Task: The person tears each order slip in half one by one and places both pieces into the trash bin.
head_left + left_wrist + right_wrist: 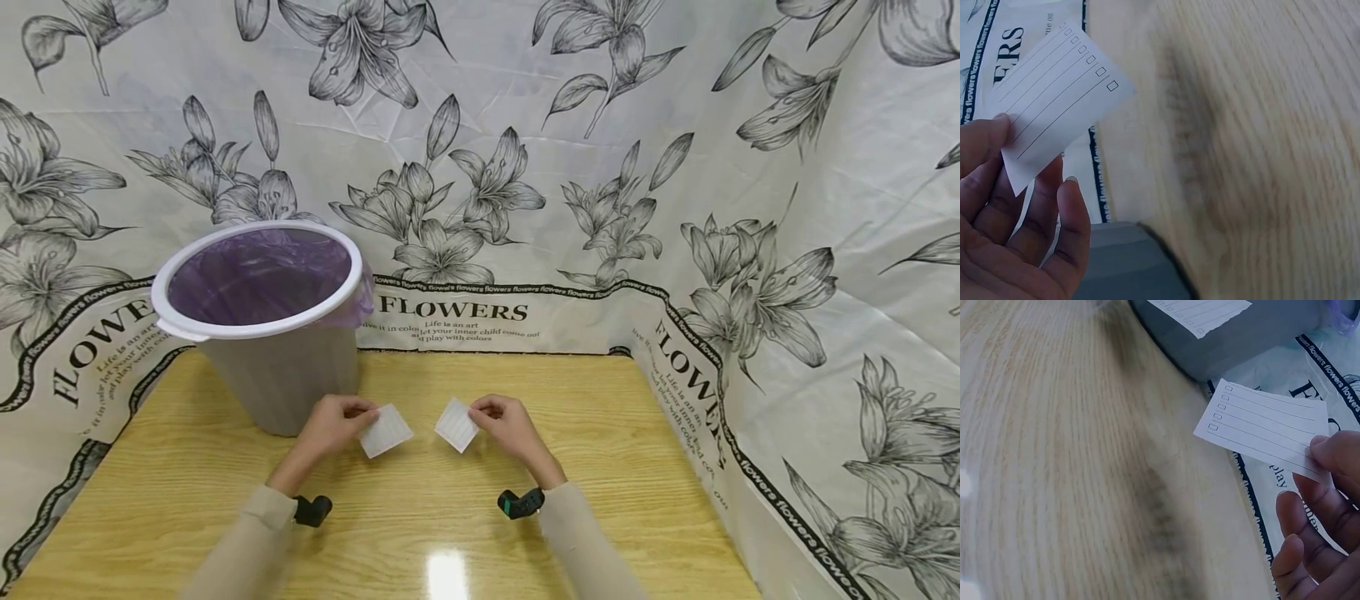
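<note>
Two separate pieces of white lined paper are held above the wooden table, a gap between them. My left hand (333, 425) pinches one paper piece (386, 431) by its outer corner, between thumb and fingers. In the left wrist view, this paper (1063, 94) bears ruled lines with a row of small checkbox squares along one edge. The other paper piece (457, 425) is pinched at its corner by my right hand (510, 425). Similar lines and squares show on that paper (1266, 425) in the right wrist view, where the left piece (1204, 314) appears at the top.
A grey bin (292, 375) with a white rim and purple liner (262, 267) stands at the back left, close behind my left hand. Flower-printed cloth (465, 317) encloses the wooden table (420, 517) at the back and sides. Black bands sit on both wrists.
</note>
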The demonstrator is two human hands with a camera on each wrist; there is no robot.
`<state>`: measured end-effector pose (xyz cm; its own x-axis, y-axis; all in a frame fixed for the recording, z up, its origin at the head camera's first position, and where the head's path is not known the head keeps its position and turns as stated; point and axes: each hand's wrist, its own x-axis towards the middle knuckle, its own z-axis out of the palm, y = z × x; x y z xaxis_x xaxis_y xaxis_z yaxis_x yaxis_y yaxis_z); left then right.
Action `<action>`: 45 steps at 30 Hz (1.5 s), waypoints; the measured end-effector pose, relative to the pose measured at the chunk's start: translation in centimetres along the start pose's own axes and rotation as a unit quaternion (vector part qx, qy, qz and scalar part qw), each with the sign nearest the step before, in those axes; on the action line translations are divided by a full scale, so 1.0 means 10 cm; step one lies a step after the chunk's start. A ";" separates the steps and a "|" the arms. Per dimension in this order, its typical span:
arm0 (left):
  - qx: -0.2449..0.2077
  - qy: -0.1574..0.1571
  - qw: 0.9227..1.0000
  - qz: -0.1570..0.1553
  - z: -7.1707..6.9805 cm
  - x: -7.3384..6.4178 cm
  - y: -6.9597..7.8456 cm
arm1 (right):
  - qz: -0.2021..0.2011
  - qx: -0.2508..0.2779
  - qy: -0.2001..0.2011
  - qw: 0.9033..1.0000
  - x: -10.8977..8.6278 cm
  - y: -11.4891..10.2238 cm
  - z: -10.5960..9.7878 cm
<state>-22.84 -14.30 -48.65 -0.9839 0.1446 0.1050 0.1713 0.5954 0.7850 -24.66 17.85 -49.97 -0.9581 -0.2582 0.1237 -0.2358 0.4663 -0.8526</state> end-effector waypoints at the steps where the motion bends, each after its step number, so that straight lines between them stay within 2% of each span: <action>1: 0.004 -0.003 1.000 0.009 -0.03 0.00 0.02 | -0.001 -0.003 -0.002 1.000 0.01 -0.01 -0.01; 8: 0.037 -0.016 0.997 0.072 -0.25 0.02 0.26 | -0.003 -0.013 -0.006 1.000 0.11 -0.15 -0.10; 13: 0.075 -0.017 0.990 0.117 -0.40 0.07 0.39 | -0.018 -0.037 -0.013 0.999 0.19 -0.28 -0.16; 18: 0.097 -0.022 0.984 0.147 -0.55 0.07 0.55 | -0.027 -0.058 -0.028 0.998 0.28 -0.39 -0.21; 24: 0.122 -0.029 0.976 0.177 -0.70 0.05 0.75 | -0.033 -0.076 -0.048 0.995 0.36 -0.51 -0.25; 31: 0.154 -0.051 0.968 0.193 -0.88 0.02 0.97 | -0.054 -0.104 -0.081 0.990 0.46 -0.68 -0.27; 38: 0.180 -0.056 0.954 0.231 -1.07 -0.05 1.10 | -0.092 -0.134 -0.123 0.979 0.55 -0.85 -0.27; 45: 0.192 -0.059 0.947 0.250 -1.28 -0.07 1.24 | -0.105 -0.150 -0.141 0.973 0.64 -1.07 -0.28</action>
<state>-20.67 -17.16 -31.22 -0.7665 0.5582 0.3177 0.6422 0.6698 0.3728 -28.78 13.60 -38.66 -0.8114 -0.5759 0.0995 -0.4987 0.5935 -0.6317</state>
